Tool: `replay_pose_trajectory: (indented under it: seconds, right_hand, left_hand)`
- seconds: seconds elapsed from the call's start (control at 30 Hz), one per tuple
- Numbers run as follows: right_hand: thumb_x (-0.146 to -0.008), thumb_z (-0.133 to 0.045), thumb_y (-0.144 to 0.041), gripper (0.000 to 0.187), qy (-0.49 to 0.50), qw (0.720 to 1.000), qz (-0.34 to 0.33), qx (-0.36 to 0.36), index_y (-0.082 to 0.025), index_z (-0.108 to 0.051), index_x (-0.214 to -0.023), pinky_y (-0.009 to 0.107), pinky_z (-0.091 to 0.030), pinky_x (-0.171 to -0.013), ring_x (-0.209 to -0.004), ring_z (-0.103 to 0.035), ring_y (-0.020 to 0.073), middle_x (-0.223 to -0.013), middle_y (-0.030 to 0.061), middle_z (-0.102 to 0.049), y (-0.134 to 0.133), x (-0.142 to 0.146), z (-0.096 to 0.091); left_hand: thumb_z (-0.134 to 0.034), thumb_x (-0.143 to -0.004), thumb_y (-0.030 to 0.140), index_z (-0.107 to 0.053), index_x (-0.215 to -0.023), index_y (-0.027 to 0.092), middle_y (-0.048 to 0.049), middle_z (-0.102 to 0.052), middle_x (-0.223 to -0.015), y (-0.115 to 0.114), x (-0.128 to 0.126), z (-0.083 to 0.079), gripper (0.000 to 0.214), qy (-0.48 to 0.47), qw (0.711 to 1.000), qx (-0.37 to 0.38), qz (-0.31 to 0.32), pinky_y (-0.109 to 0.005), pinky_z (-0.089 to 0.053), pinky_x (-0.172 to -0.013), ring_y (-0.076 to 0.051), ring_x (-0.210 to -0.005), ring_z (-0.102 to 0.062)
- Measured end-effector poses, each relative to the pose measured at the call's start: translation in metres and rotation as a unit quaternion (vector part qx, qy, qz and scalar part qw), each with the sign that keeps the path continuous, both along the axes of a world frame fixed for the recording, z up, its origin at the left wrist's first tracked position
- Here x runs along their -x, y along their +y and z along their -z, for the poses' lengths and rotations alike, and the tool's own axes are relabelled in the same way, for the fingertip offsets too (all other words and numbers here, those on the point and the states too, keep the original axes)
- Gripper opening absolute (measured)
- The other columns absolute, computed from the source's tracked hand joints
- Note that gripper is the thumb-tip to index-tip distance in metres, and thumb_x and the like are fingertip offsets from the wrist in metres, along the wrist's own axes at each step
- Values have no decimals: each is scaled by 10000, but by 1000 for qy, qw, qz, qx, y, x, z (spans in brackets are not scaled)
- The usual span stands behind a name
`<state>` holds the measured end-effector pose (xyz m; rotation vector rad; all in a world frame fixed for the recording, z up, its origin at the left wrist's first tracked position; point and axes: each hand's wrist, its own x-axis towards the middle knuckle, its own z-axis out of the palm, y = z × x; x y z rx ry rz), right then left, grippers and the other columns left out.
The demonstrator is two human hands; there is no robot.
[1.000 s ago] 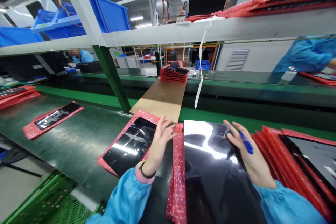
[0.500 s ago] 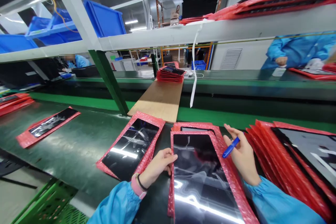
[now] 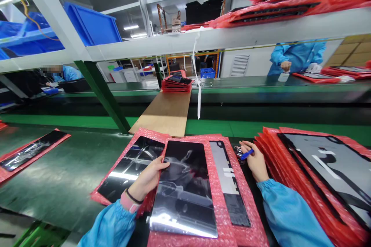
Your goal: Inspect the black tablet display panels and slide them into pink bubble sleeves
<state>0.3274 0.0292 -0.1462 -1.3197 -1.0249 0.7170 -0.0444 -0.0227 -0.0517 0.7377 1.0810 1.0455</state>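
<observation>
My left hand (image 3: 147, 177) grips the upper left edge of a glossy black screen panel (image 3: 185, 185), thumb on its face. The panel lies slanted over a red bubble-wrap sheet (image 3: 218, 200). To its right a second panel shows its grey and black back (image 3: 228, 177), partly covered. My right hand (image 3: 255, 162) is closed round a blue pen (image 3: 247, 154). Beside its fingertips are small shiny metal things (image 3: 239, 154) that I cannot make out. Left of my left hand another black screen (image 3: 130, 168) lies on red bubble wrap, partly hidden by my hand and the held panel.
At right stands a stack of panels in red wrap (image 3: 319, 177). Another wrapped screen (image 3: 34, 150) lies far left on the green bench (image 3: 75, 166). A wooden board (image 3: 165, 112) bridges to the far bench. A shelf beam (image 3: 174, 44) crosses above. A co-worker's blue sleeve (image 3: 278, 54) shows opposite.
The held screen panel has shifted left across its wrap, uncovering the grey-backed panel at right. My right hand has moved to the metal things with the pen. The view has turned slightly right.
</observation>
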Motion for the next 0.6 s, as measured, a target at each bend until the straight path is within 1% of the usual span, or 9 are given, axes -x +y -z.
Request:
replay_pose_trajectory:
  seconds: [0.03, 0.1, 0.2, 0.33, 0.4, 0.47, 0.53, 0.57, 0.6]
  right_hand:
    - [-894, -575, -317, 311, 2, 1000, -3, 2, -159, -565, -1162, 423, -518, -831, -987, -612, 207, -1158, 80, -600, 0, -1, 0]
    - [-894, -576, -317, 308, 5, 1000, -10, 3, -158, -567, -1158, 426, -515, -837, -993, -610, 209, -1160, 80, -600, 0, -2, 1]
    - [-897, -571, -322, 311, 12, 1000, -29, -1, -158, -565, -1161, 428, -514, -840, -994, -611, 209, -1160, 80, -601, -1, 1, 0]
    - [-893, -578, -314, 296, 14, 999, -50, -12, -156, -577, -1143, 432, -510, -849, -997, -612, 209, -1155, 78, -607, 0, 10, -9]
    - [-887, -586, -305, 286, 16, 999, -32, -27, -152, -586, -1129, 452, -492, -877, -1027, -601, 218, -1160, 79, -606, -1, 15, -17]
    - [-862, -617, -313, 270, 26, 998, -5, -53, -148, -595, -1075, 481, -453, -936, -1089, -580, 234, -1173, 80, -610, -7, 21, -29]
    - [-810, -671, -352, 238, 45, 996, 8, -82, -170, -580, -932, 481, -410, -1000, -1151, -563, 241, -1158, 71, -638, -19, 28, -44]
    - [-778, -695, -386, 249, 57, 994, 1, -90, -197, -541, -830, 456, -411, -1011, -1158, -571, 238, -1120, 59, -667, -27, 31, -51]
    - [-769, -696, -414, 285, 69, 993, -12, -91, -217, -491, -758, 435, -439, -990, -1134, -597, 236, -1062, 48, -697, -36, 34, -59]
  left_hand:
    - [-765, -592, 102, -679, -841, 148, -35, -712, -799, 2, 7, 0, 267, 3, 1000, 3, 1, -282, -491, -739, -188, -742, -663]
    - [-755, -581, 72, -676, -926, 176, -23, -723, -868, 6, 26, 0, 369, 12, 1000, 4, -18, -272, -493, -757, -202, -821, -672]
    - [-705, -591, 45, -660, -992, 212, 12, -727, -943, 14, 65, -4, 437, 33, 997, 2, -66, -229, -482, -790, -196, -960, -654]
    - [-675, -605, 82, -614, -1137, 196, -27, -719, -1025, 23, 121, -9, 548, 50, 996, -5, -77, -299, -498, -825, -266, -1035, -636]
    - [-681, -588, 79, -597, -1170, 184, -41, -722, -1016, 25, 144, -9, 597, 65, 995, -6, -78, -318, -508, -807, -283, -1009, -647]
    - [-687, -566, 65, -599, -1166, 165, -54, -729, -979, 27, 160, -8, 615, 84, 993, -4, -78, -323, -514, -780, -286, -962, -663]
    - [-688, -549, 53, -615, -1138, 147, -64, -732, -947, 31, 170, -6, 600, 102, 992, -3, -72, -320, -513, -760, -281, -917, -674]
    - [-686, -544, 49, -626, -1118, 139, -69, -733, -936, 33, 172, -5, 584, 110, 992, -4, -68, -319, -511, -751, -278, -896, -677]
    - [-682, -540, 44, -637, -1097, 134, -73, -734, -928, 37, 174, -5, 566, 118, 991, -6, -64, -319, -508, -745, -276, -876, -680]
